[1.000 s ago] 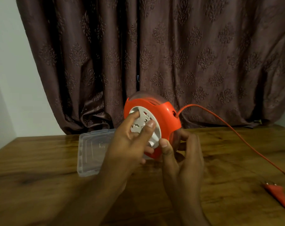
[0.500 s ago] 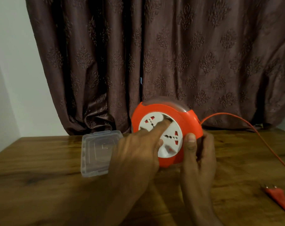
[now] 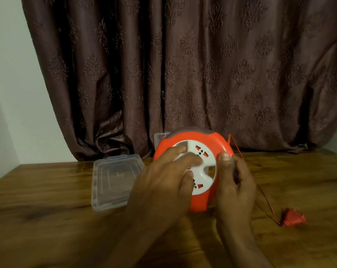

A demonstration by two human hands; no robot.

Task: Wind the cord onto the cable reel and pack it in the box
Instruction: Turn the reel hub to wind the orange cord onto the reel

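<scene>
The orange cable reel [image 3: 194, 169] stands on edge on the wooden table [image 3: 47, 219], its white socket face [image 3: 199, 171] turned toward the wearer and tilted slightly back. The left hand [image 3: 163, 190] lies across that face with the fingers [image 3: 187, 158] loosely spread and pressed onto the white disc, in position to turn it. The right hand [image 3: 234, 182] grips the reel's right rim, thumb on the front edge and the other fingers curled behind the housing; it acts as the brace. The orange cord [image 3: 266, 200] leaves the housing at the upper right, passes behind the right hand and trails down across the table to the orange plug [image 3: 293, 219], which lies flat, well apart from the reel on the right. A short length appears left to wind, so the winding step is judged near its end. The remaining cord lies to the right of both hands, nearer the right hand. A clear plastic lid [image 3: 113, 180] lies flat just left of the reel; part of a clear plastic box [image 3: 160, 137] shows behind the reel, mostly hidden. Packing has not begun.
</scene>
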